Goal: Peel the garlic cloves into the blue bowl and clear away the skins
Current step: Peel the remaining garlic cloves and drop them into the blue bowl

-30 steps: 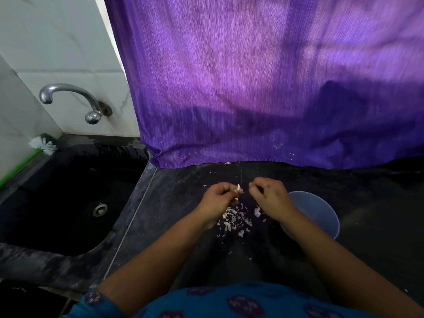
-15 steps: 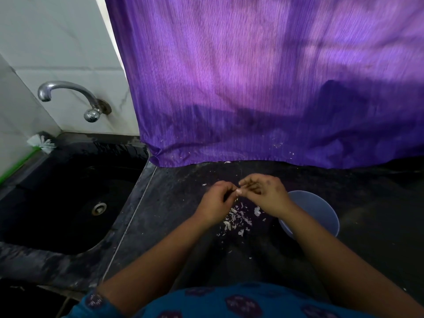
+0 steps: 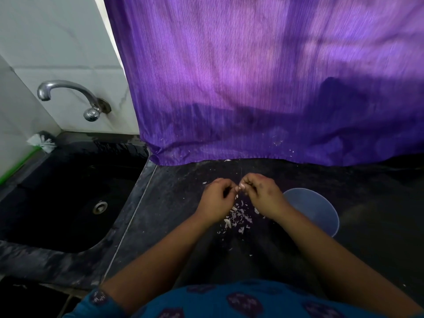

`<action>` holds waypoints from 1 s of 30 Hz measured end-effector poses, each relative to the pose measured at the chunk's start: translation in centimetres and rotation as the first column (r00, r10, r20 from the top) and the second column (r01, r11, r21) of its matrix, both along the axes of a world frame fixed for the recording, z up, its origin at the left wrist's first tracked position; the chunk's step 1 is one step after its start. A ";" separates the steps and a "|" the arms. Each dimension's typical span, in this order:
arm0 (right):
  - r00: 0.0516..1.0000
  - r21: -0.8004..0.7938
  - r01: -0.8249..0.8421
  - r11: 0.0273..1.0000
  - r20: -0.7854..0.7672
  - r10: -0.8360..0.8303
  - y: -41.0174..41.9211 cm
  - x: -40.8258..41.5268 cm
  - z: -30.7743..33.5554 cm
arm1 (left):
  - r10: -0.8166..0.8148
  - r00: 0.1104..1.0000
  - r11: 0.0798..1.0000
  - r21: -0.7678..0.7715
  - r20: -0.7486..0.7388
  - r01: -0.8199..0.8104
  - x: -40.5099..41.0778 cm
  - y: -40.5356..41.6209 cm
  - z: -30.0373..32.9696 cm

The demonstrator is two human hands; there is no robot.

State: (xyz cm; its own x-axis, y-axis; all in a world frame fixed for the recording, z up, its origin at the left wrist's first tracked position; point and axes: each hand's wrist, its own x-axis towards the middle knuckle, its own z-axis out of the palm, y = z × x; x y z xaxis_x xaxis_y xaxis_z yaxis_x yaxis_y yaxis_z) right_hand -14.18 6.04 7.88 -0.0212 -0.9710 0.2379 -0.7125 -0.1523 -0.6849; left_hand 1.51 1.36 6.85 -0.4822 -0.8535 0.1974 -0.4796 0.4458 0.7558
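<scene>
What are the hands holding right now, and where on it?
A garlic clove, pinched at its ends between the fingertips of the left hand and right hand; it is mostly hidden.

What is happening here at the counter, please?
A person stands at a dark counter and peels garlic. The left hand and the right hand meet at the fingertips and pinch a small garlic clove between them. Loose skins lie in a small heap on the counter just below the hands. The blue bowl sits to the right, partly behind the right wrist; what it holds cannot be seen. The skins are not yet cleared.
</scene>
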 end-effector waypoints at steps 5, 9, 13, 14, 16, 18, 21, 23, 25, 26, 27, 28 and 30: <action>0.835 0.321 0.092 0.943 0.492 -0.249 0.0 0.7 -0.1 | 0.042 0.984 0.981 0.193 -0.176 -0.007 -0.4 0.2 0.1; 0.221 0.499 -0.103 0.861 0.855 -0.469 0.0 1.0 0.1 | 0.084 0.956 0.935 0.354 -0.281 0.022 -0.8 0.5 -0.2; 0.260 0.519 -0.069 0.852 0.834 -0.486 0.0 0.5 -0.1 | 0.180 0.901 0.850 0.524 -0.395 0.060 -0.7 0.6 -0.7; 0.318 0.520 -0.020 0.854 0.813 -0.488 0.0 0.4 0.0 | 0.189 0.893 0.843 0.534 -0.409 0.066 -0.6 0.6 -0.8; 0.446 0.510 0.093 0.855 0.746 -0.494 0.1 -0.1 -0.1 | 0.205 0.877 0.835 0.545 -0.434 0.075 -0.4 0.6 -0.8; 0.670 0.436 0.192 0.880 0.597 -0.442 0.1 -0.7 -0.4 | 0.213 0.875 0.838 0.542 -0.434 0.066 -0.3 0.5 -0.8; 0.916 0.287 0.218 0.933 0.269 -0.297 0.3 -1.6 -0.7 | 0.214 0.882 0.849 0.527 -0.420 0.045 -0.2 0.3 -0.9; 0.937 0.243 0.189 0.951 0.245 -0.248 0.5 -1.7 -0.7 | 0.219 0.884 0.857 0.514 -0.414 0.028 -0.1 0.2 -1.0; 0.948 0.206 0.176 0.963 0.229 -0.222 0.4 -1.5 -0.7 | 0.210 0.899 0.874 0.485 -0.385 0.004 -0.1 0.2 -1.1; 0.953 0.191 0.158 0.969 0.227 -0.200 0.2 -1.4 -0.7 | 0.205 0.909 0.884 0.467 -0.363 -0.013 -0.1 0.1 -1.1; 0.957 0.186 0.136 0.973 0.228 -0.178 0.2 -1.2 -0.6 | 0.204 0.917 0.889 0.458 -0.343 -0.027 -0.2 0.1 -1.2; 0.959 0.176 0.113 0.978 0.239 -0.154 0.2 -1.0 -0.6 | 0.210 0.922 0.889 0.457 -0.326 -0.041 -0.2 0.1 -1.3; 0.970 0.129 0.079 0.988 0.219 -0.106 0.2 -0.5 -0.3 | 0.224 0.926 0.886 0.458 -0.305 -0.064 -0.2 0.2 -1.3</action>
